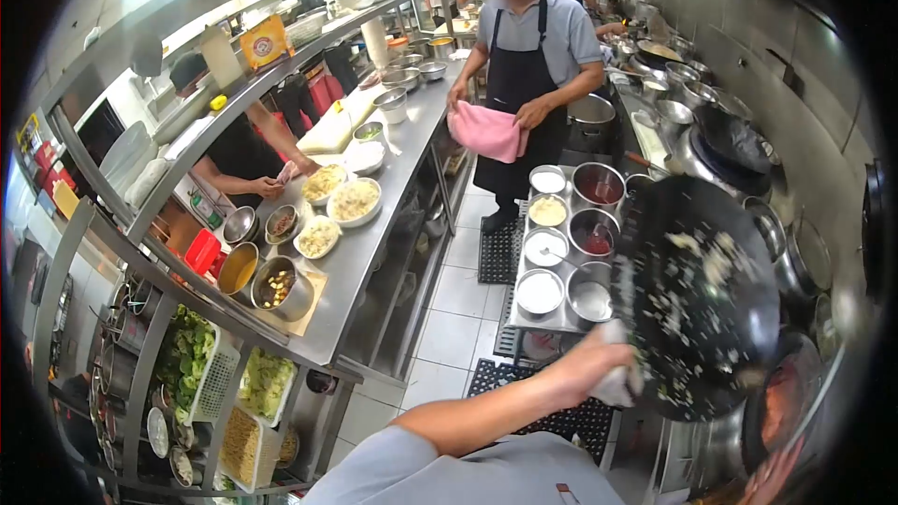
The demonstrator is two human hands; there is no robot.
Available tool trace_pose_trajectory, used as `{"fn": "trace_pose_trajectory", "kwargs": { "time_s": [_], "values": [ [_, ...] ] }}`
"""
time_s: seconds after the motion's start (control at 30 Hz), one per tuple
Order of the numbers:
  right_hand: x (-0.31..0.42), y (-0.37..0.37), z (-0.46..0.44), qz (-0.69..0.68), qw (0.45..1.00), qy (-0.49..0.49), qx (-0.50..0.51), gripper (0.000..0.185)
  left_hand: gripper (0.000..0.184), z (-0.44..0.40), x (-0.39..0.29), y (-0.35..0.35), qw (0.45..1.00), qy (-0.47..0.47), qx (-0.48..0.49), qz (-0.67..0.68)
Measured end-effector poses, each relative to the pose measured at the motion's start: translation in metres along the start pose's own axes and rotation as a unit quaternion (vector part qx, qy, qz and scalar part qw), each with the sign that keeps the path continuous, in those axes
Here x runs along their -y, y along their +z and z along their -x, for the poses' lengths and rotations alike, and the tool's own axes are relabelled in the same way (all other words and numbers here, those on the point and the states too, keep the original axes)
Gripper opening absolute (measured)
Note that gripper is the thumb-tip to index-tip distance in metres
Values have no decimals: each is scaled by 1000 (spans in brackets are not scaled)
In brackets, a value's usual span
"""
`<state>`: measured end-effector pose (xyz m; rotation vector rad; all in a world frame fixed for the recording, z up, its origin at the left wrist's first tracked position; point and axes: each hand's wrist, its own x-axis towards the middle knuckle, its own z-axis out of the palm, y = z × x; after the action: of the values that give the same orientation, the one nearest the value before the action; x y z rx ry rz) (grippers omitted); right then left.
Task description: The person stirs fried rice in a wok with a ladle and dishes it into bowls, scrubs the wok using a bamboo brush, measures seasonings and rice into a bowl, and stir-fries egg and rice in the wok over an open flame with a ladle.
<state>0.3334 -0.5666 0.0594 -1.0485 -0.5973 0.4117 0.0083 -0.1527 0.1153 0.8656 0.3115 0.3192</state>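
Note:
My left hand (591,367) is closed round the near edge of a large black wok (645,252), with a folded pale cloth (617,379) between fingers and metal. The wok is raised and tilted toward me. Inside it, white and green bits of food (702,281) are smeared by motion, some perhaps in the air. At the lower right edge, my right hand (774,479) shows only in part and blurred, below a second wok (790,393) with something reddish in it. Whether its fingers hold anything cannot be made out.
Pots of sauces and white seasonings stand on a steel stand (514,320) left of the wok. A person in a black apron (510,75) holds a pink cloth (488,131) ahead. Across the aisle, a steel counter (374,252) carries food bowls. Rubber mats (505,262) lie on the tiles.

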Motion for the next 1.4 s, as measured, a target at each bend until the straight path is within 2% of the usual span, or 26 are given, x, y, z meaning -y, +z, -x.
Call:
{"fn": "trace_pose_trajectory", "kwargs": {
  "time_s": [0.07, 0.13, 0.2, 0.23, 0.27, 0.3, 0.37, 0.4, 0.43, 0.47, 0.5, 0.53, 0.63, 0.67, 0.73, 0.8, 1.0, 1.07, 1.13, 1.17, 1.2, 1.23, 1.27, 1.3, 1.33, 1.4],
  "values": [
    [0, -19, -6, 75, 997, -23, -26, 52, 27, -43, 0, 31, 988, -144, 52, 18],
    [-3, -35, 11, 223, 967, -73, -98, 52, 21, -105, 52, 57, 989, -122, 34, 81],
    [18, -57, 83, 399, 882, -112, -224, 51, 15, -147, 81, 80, 964, -235, 65, 107],
    [33, -61, 139, 491, 807, -121, -306, 51, 13, -165, 99, 81, 953, -263, 78, 131],
    [31, -91, 181, 574, 733, 1, -364, 50, 13, -187, 118, 78, 940, -297, 73, 149],
    [43, -23, 162, 624, 673, 79, -390, 50, 15, -203, 123, 81, 941, -311, 101, 89],
    [45, 19, 138, 571, 640, 96, -506, 50, 20, -234, 145, 80, 935, -342, 83, 47],
    [42, 2, 153, 574, 648, 79, -494, 54, 32, -245, 144, 89, 946, -305, 110, 0],
    [34, -18, 186, 684, 579, 44, -443, 56, 30, -240, 148, 103, 948, -315, 53, -8],
    [40, -7, 183, 680, 572, 85, -450, 59, 29, -237, 137, 130, 942, -328, 33, -57],
    [46, -7, 186, 695, 549, 110, -451, 61, 29, -256, 147, 118, 922, -365, 116, -62],
    [44, -10, 187, 707, 538, 131, -439, 63, 30, -248, 150, 138, 945, -315, 68, -58],
    [26, -39, 202, 716, 509, 198, -436, 64, 30, -270, 169, 136, 924, -355, 118, -81],
    [29, -39, 200, 720, 509, 184, -434, 64, 26, -270, 169, 137, 935, -316, 125, -106],
    [30, -56, 193, 752, 447, 219, -431, 62, 25, -291, 193, 136, 942, -307, 112, -82],
    [40, -69, 181, 738, 450, 260, -430, 58, 23, -315, 201, 135, 917, -321, 211, -102],
    [24, -78, 159, 739, 403, 336, -422, 54, 20, -337, 215, 158, 911, -369, 154, -99],
    [16, -77, 152, 777, 277, 370, -427, 47, 20, -346, 235, 157, 900, -370, 204, -103],
    [2, -66, 140, 805, 291, 274, -438, 33, 20, -349, 241, 161, 904, -368, 195, -93],
    [-2, -14, 110, 776, 305, 322, -449, 21, 19, -354, 248, 161, 892, -384, 219, -90],
    [-22, 3, 107, 741, 388, 328, -439, 19, 19, -359, 256, 162, 879, -401, 244, -87],
    [-42, 39, 96, 735, 434, 300, -426, 31, 17, -365, 267, 162, 874, -410, 255, -64],
    [-61, 52, 95, 653, 503, 436, -360, 47, 17, -363, 265, 165, 871, -412, 263, -57],
    [-93, 77, 94, 663, 469, 408, -417, 60, 15, -359, 261, 168, 877, -408, 247, -61],
    [-101, 92, 86, 571, 544, 455, -413, 65, 13, -355, 259, 171, 883, -405, 230, -66],
    [-157, 70, 102, 571, 475, 490, -456, 64, 18, -352, 255, 171, 879, -406, 241, -67]
  ]
}}
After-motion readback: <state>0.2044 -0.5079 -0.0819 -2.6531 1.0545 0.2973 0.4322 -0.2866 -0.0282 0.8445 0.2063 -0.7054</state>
